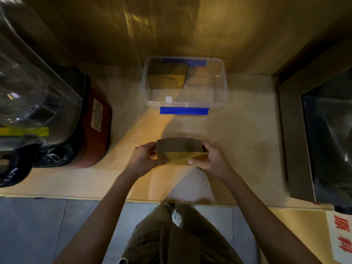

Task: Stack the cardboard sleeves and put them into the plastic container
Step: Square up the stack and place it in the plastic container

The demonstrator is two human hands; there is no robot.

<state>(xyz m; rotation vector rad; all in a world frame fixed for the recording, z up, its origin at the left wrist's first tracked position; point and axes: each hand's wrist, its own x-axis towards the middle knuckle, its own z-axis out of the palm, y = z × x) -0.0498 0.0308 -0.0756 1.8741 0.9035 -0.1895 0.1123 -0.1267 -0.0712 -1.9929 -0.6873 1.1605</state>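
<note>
Blender (47, 103): stands at the far left of the surface (247, 130), well apart from the work; it is not part of the task.
Left hand (144, 159): fingers curled around the left end of the stack, thumb on top near the front edge, pinching the cardboard.
Cardboard sleeves (179, 151): a flat stack held between both hands, near the front of the surface (how many pieces I cannot tell); the top is dark in shadow, the front part is lit yellow.
Right hand (209, 161): closed on the right end of the stack, thumb lying on top, fingers underneath and at the side.
Plastic container (224, 86): open and transparent, at the back of the surface, straight behind the stack but apart from it; another brown stack (167, 79) already stands in its left part, and the right part looks free.
Step in hand: I judge it is squaring the stack before carrying it.
How to do it well: press both ends evenly so the edges line up, keep the stack level, then lower it into the free right part without pushing the stack already inside.
Dark box (314, 140): at the far right, not involved.
</note>
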